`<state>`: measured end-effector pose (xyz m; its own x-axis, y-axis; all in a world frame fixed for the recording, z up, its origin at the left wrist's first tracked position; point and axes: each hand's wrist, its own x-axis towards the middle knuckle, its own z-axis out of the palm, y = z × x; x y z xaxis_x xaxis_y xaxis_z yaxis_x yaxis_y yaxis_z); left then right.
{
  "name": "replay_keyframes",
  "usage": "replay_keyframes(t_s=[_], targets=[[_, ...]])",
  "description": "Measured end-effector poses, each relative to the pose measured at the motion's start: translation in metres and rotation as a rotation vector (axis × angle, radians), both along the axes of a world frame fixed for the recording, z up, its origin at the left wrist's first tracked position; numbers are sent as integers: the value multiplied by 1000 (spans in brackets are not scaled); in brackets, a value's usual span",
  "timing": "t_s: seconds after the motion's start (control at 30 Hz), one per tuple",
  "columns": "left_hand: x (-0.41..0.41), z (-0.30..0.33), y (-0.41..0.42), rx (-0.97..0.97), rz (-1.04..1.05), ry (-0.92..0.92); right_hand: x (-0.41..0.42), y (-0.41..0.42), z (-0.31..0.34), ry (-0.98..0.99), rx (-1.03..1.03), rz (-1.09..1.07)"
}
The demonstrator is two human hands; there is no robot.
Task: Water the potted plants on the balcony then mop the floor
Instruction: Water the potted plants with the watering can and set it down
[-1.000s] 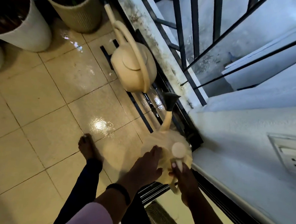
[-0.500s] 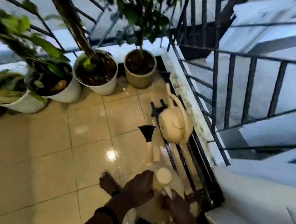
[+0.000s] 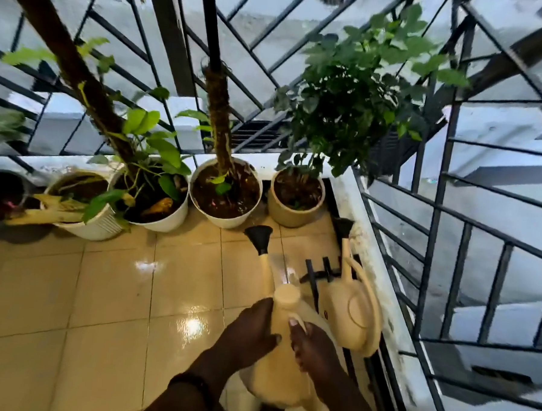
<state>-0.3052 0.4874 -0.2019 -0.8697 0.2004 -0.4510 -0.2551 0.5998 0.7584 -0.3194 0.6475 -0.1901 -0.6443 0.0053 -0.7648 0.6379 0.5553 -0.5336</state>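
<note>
I hold a cream watering can (image 3: 281, 375) off the floor with both hands. My left hand (image 3: 250, 333) presses its left side and my right hand (image 3: 314, 349) grips its handle. Its black rose (image 3: 259, 238) points toward the pots. A second cream watering can (image 3: 353, 316) stands on the floor beside the railing. Along the back ledge stand potted plants: a beige pot (image 3: 296, 198) with a bushy plant, a white pot (image 3: 226, 193) with a mossy pole, another white pot (image 3: 152, 196), and a ribbed white pot (image 3: 81, 204).
The tan floor tiles (image 3: 101, 306) look wet and shiny. A black metal railing (image 3: 449, 246) on a white ledge closes the right and back sides. A dark pot (image 3: 0, 191) sits at the far left. A black floor rack (image 3: 314, 275) lies under the second can.
The view has lifted from the floor to the plants. The can in my hands has risen off the floor and its spout now points at the pots.
</note>
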Motion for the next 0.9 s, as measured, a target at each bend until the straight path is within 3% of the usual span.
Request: replay_keyframes(t_s=[0.4,0.57,0.9], targets=[[-114,-35,15,45,93,-66,-152,-9,-22,169,27,-88],[-160,-55,28,70,165,-107,-212,-5,-40,238,90,88],[-235,-85,34,11,183,-145,-314,-13,-81,184,168,47]])
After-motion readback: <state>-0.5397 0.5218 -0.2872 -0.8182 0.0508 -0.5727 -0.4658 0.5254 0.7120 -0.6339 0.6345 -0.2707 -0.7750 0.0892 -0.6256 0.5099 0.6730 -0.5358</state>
